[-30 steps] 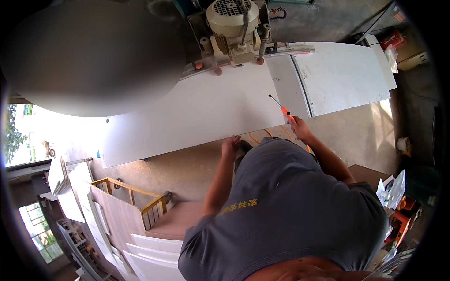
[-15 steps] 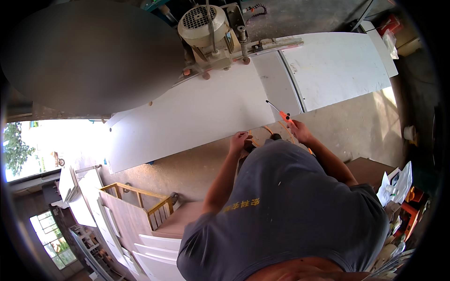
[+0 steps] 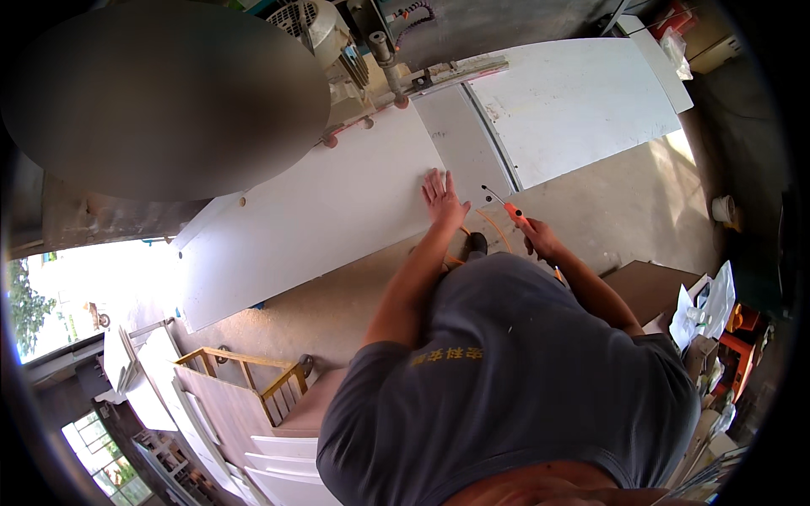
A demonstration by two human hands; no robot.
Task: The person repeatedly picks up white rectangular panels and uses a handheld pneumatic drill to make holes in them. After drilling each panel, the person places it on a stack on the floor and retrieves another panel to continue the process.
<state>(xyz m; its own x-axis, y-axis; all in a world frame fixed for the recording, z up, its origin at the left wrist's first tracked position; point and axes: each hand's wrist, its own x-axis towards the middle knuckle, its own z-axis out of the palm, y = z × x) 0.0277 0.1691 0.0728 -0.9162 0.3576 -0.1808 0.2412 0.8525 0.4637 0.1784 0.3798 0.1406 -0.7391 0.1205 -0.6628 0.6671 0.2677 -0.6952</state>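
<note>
My left hand (image 3: 442, 199) lies with its fingers spread on the white panel (image 3: 337, 198), close to the panel's right end. In my right hand (image 3: 540, 237) is a screwdriver (image 3: 514, 212) with an orange handle, gripped by the handle. Its thin metal shaft points up and to the left, toward a grey strip of the worktop (image 3: 456, 126) beside the panel. A small dark round hole shows near the shaft. Whether the screwdriver's tip touches the surface, I cannot tell.
A machine with a cream motor (image 3: 325, 38) stands at the far edge. Another white surface (image 3: 582, 110) stretches right. Orange cable (image 3: 494, 229) lies by my foot. A yellow-framed cart (image 3: 245, 371) and stacked white boards (image 3: 283, 468) are at lower left. Cluttered tools (image 3: 738, 363) sit at right.
My left hand has moved forward from near my body onto the panel, and its fingers have opened out. My right hand still holds the screwdriver. The whole view has shifted slightly.
</note>
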